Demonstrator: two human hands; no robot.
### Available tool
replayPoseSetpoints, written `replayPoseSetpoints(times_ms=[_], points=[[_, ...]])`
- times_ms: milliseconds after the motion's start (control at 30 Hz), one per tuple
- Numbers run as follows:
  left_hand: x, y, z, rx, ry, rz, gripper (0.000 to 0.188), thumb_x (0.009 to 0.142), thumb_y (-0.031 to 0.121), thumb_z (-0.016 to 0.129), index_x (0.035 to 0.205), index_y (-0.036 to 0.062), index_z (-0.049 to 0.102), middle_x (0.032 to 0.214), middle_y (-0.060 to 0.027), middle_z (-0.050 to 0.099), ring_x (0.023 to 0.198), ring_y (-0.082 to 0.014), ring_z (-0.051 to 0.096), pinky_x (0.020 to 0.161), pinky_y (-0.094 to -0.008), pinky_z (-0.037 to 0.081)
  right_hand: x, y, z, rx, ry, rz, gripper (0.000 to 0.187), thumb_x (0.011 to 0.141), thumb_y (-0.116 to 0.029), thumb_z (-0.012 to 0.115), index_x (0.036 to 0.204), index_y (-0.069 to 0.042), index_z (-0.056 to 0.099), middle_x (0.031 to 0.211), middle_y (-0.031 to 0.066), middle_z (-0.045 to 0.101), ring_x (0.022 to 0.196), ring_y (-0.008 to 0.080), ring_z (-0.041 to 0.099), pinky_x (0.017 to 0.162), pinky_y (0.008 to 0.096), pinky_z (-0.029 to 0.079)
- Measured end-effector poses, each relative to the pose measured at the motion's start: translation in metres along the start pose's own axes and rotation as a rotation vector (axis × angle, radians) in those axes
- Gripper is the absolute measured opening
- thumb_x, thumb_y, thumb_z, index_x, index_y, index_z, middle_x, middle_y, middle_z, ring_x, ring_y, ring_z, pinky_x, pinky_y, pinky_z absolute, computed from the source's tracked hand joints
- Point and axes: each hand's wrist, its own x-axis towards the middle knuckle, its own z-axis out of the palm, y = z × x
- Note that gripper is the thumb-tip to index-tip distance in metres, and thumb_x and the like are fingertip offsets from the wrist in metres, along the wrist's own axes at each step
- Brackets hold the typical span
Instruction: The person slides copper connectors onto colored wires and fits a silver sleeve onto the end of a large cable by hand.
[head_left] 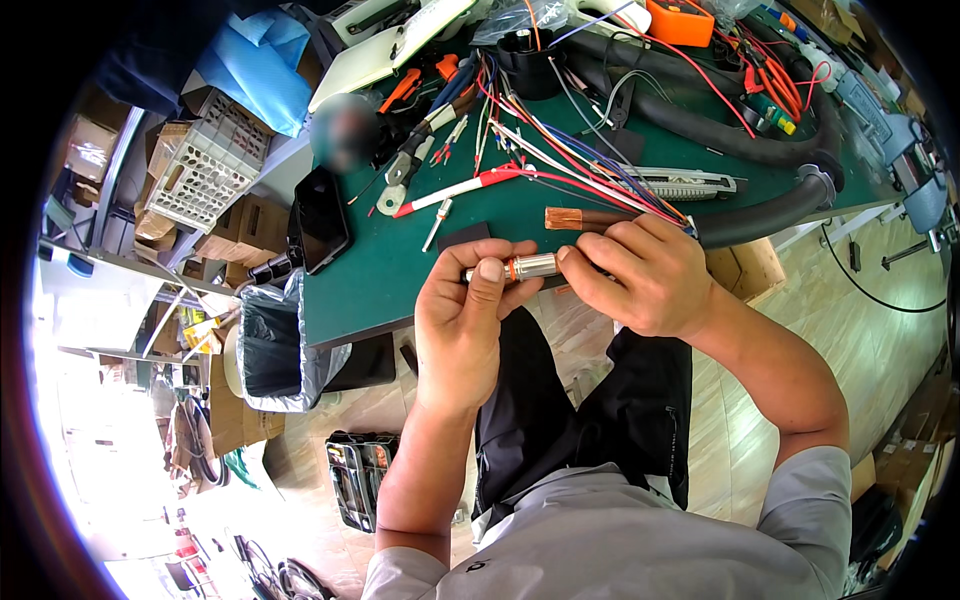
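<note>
My left hand (465, 305) is closed round a silver metal contact pin (535, 266) with an orange ring, held level above the table's near edge. At the pin's right end, the fingertips of my right hand (640, 275) meet the metal. My right fingers are curled over a dark cable core, mostly hidden beneath them. Just above those fingers, a brown core (595, 218) points left with its stripped copper end (562, 218) bare. These cores come from a thick black cable (765, 212) that runs right. Thin red, white and blue wires (590, 165) fan out leftward from the same cable end.
On the green table (370, 290) lie a cable cutter (400, 170), a red-and-white sleeve (460, 188), a small metal pin (437, 224), a utility knife (690, 183) and a black phone (322, 220). A lined bin (272, 345) stands left, a vise (880, 115) far right.
</note>
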Motion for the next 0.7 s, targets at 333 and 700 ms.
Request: replayPoseSetpoints(times_ms=[333, 700], points=[[-0.0003, -0.0022, -0.0024, -0.049, -0.006, -0.028, 0.024, 0.108, 0.014, 0.051, 0.119, -0.0060, 0.056, 0.123, -0.0226, 0.066, 0.108, -0.0249, 0.069, 0.095, -0.0348, 0.060, -0.0005, 0.0005, -0.0010, 0.000, -0.012, -0.006, 0.014, 0.080, -0.017, 0.072, 0.091, -0.010, 0.068, 0.080, -0.0019, 0.056, 0.064, 0.0137, 0.054, 0.058, 0.0274, 0.044], [-0.0016, -0.0013, -0.0020, -0.041, -0.015, -0.041, 0.022, 0.106, 0.010, 0.055, 0.121, -0.0058, 0.055, 0.125, -0.0230, 0.064, 0.110, -0.0251, 0.069, 0.095, -0.0349, 0.060, -0.0014, 0.0004, -0.0053, 0.025, -0.071, -0.004, 0.020, 0.080, -0.014, 0.072, 0.098, -0.008, 0.070, 0.087, 0.0015, 0.062, 0.067, 0.0151, 0.057, 0.058, 0.0284, 0.045]])
